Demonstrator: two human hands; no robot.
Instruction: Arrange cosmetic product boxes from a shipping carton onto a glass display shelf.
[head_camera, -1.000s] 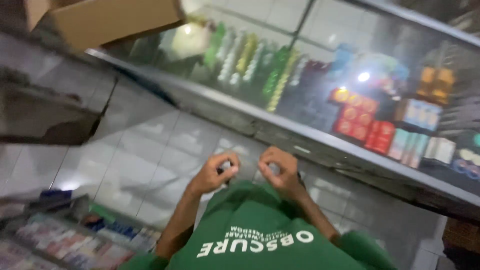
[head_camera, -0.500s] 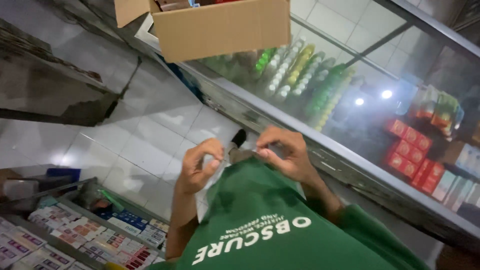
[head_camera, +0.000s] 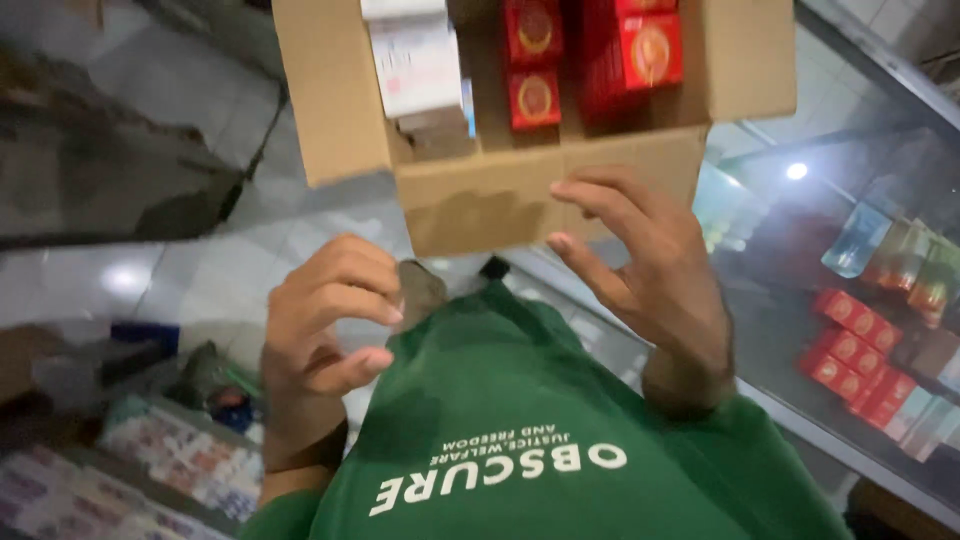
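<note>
While both of my hands are raised before my chest, neither one holds anything. My right hand (head_camera: 655, 275) is spread wide, fingers apart and slightly bent, with its fingertips just in front of the near wall of the open cardboard box (head_camera: 500, 205); I cannot tell whether they touch the cardboard. My left hand (head_camera: 325, 315) is loosely curled, thumb and forefinger close together with nothing between them, and it lies below and to the left of the box, apart from it. Inside the box stand red packets (head_camera: 590, 50) toward its right side and a pale carton (head_camera: 415, 65) toward its left. The box's flaps are folded outward. Below the box, my green shirt (head_camera: 540, 430) fills the lower middle of the view. Right of the box runs a glass display case (head_camera: 860, 300) holding red and coloured packages. Left of and below the box lies a pale tiled floor (head_camera: 200, 280), and farther down a tray of small packets (head_camera: 150, 460), blurred.
</note>
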